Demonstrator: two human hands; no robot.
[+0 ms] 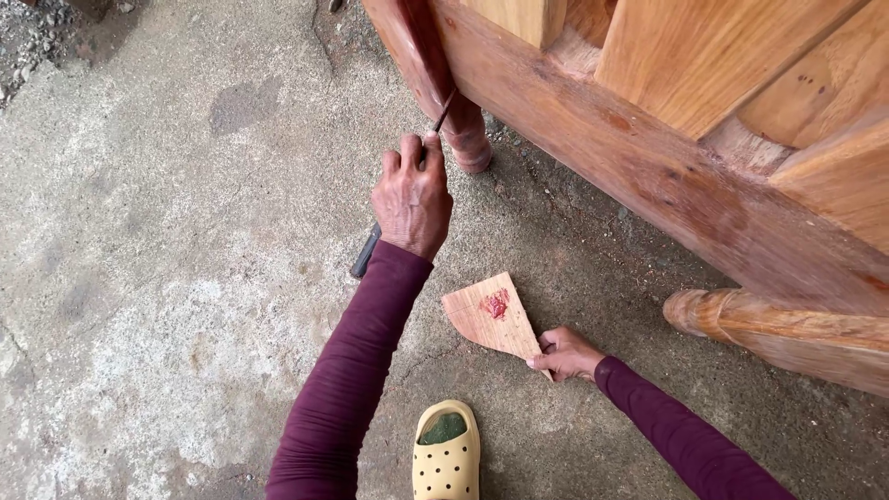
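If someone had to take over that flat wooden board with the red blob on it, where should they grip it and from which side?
Probably by the narrow end of the flat, wedge-shaped wooden board, from the side nearest the person, where the right hand already pinches it. The board fans wider away from that end, and the red blob of paste sits on the wide part, so a grip there stays clean.

The light is soft and even, like outdoor daylight on a cloudy day. Shadows are faint (just a little dark under the wood at the right of the frame). Nothing shines or glares. The picture is sharp in the middle, and lines bend slightly near the edges.
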